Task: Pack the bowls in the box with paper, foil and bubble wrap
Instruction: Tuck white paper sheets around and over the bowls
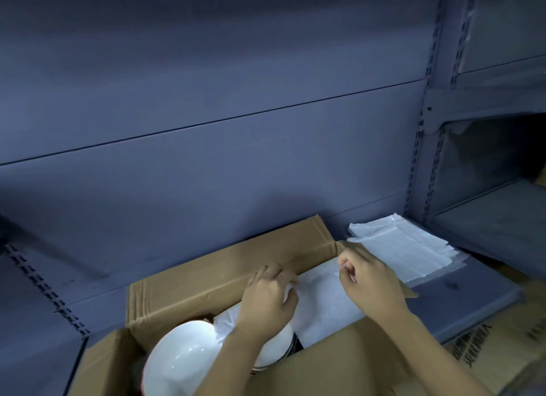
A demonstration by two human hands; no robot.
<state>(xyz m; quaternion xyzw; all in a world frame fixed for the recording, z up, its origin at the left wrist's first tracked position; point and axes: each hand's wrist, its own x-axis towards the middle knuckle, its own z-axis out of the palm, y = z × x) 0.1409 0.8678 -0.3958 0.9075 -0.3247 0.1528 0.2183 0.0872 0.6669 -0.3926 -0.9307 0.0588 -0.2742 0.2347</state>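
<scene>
An open cardboard box (206,283) stands on a grey shelf in the lower middle of the head view. A white bowl (180,357) lies in its left part, and a second bowl (282,345) with a dark striped rim sits under my left arm. A white paper sheet (322,304) is spread over the box's right part. My left hand (270,298) pinches the sheet's left edge above the second bowl. My right hand (366,280) pinches the sheet's far right corner, near the box's far wall.
A stack of white paper sheets (401,245) lies on the shelf just right of the box. A second, printed cardboard box (502,348) shows at the lower right. A grey back panel and slotted uprights (419,147) close off the far side.
</scene>
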